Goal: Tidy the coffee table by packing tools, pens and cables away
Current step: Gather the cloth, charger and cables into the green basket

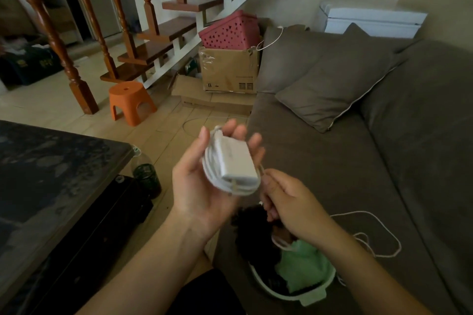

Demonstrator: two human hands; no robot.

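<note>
My left hand [198, 186] is palm up and holds a white power adapter [236, 158] with its white cable coiled around it; the fingers curl round the far side. My right hand [286, 199] sits just right of it and pinches the cable's loose end near the coil. More white cable [378, 235] trails in loops over the sofa seat at my right. Below my hands a white basin [294, 294] on the sofa holds dark items and a green cloth. The dark coffee table [51, 179] fills the lower left.
A brown sofa [358, 166] with a cushion [332, 84] takes up the right side. An orange stool [130, 102], cardboard boxes [227, 71] under a pink basket, and a wooden staircase stand ahead. A dark jar [147, 176] sits on the floor by the table.
</note>
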